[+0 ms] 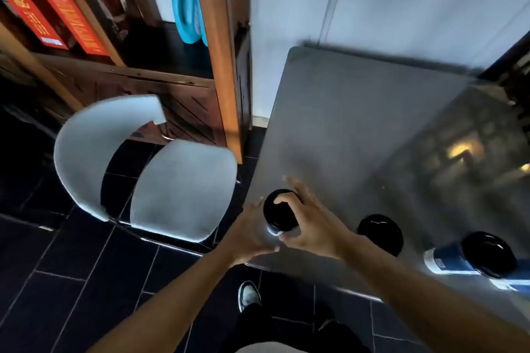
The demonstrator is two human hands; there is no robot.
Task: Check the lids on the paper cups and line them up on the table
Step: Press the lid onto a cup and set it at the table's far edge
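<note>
Three paper cups with black lids stand along the near edge of a grey metal table [358, 123]. The leftmost cup [279, 213] is at the table's left corner, between both hands. My left hand [249, 233] wraps its left side. My right hand [311, 221] grips it from the right, with fingers lying over the black lid. A second cup [380, 233] stands to the right, seen from above as a black lid. A third cup [484, 255], blue and white with a black lid, is furthest right.
A white chair [143, 169] stands left of the table on a dark tiled floor. Behind it is a wooden shelf unit [220, 66] with red boxes and a blue bottle [186, 6]. A white wall lies beyond the table. My shoe [249, 295] shows below the table edge.
</note>
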